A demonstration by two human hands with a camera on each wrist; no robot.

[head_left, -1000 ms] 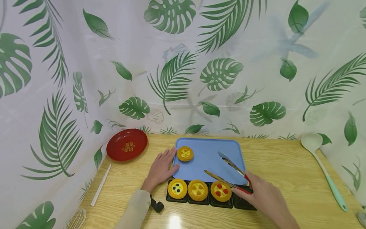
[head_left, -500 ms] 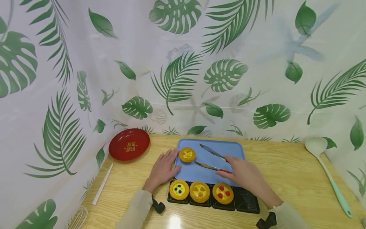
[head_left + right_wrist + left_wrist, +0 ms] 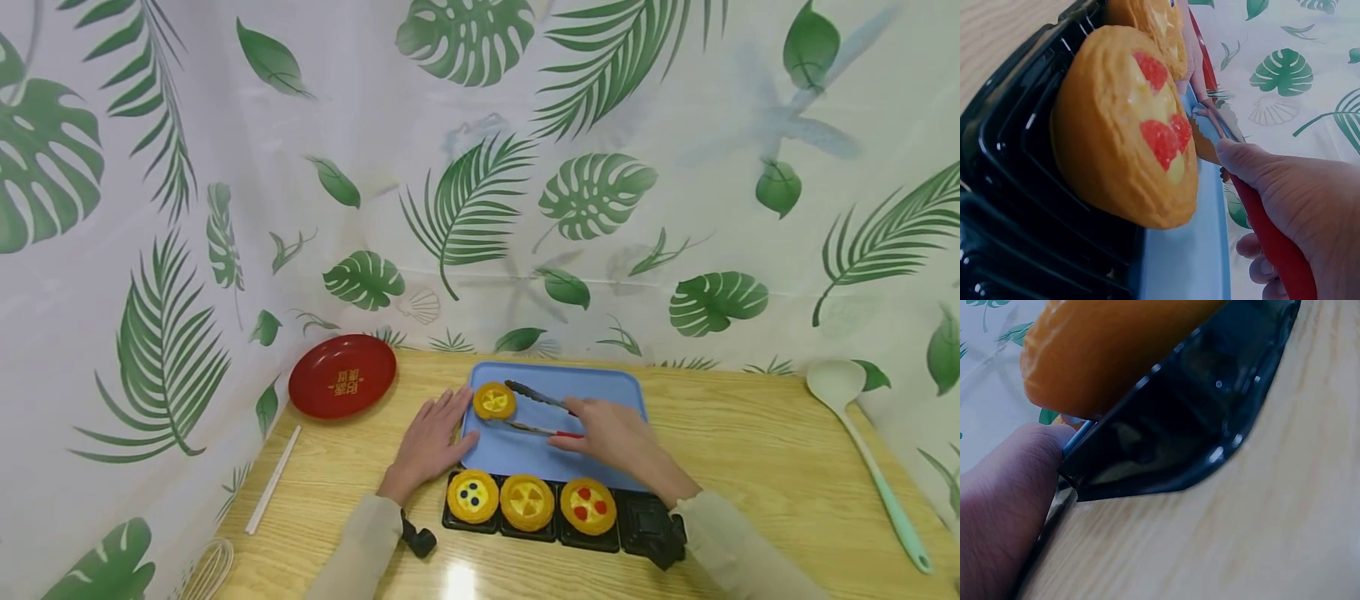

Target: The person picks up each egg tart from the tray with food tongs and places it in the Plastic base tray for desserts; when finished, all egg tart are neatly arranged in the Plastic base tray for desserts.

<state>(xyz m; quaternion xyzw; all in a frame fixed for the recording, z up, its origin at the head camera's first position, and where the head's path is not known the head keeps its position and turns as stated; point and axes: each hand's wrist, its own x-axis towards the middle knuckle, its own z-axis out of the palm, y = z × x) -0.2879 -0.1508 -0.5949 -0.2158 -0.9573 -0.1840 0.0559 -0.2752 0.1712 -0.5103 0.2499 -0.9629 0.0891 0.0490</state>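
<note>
My right hand grips red-handled metal tongs, and their tips stand on either side of an egg tart at the left end of the blue tray. In the right wrist view the thumb lies along the red tongs handle. My left hand rests flat with straight fingers at the tray's left edge. In front of the tray, a black plastic holder carries a blueberry-topped tart, a tart with yellow wedges and a strawberry-topped tart. The holder's right compartment is partly hidden by the right wrist camera.
A red oval plate sits at the back left, with white chopsticks in front of it. A whisk lies at the near left. On the far right is a ladle with a mint-green handle. A leaf-print curtain hangs behind.
My right hand has carried the tongs leftward across the tray, from above its right part to the tart. The gap between the tongs' tips has narrowed. The left hand stays in place.
</note>
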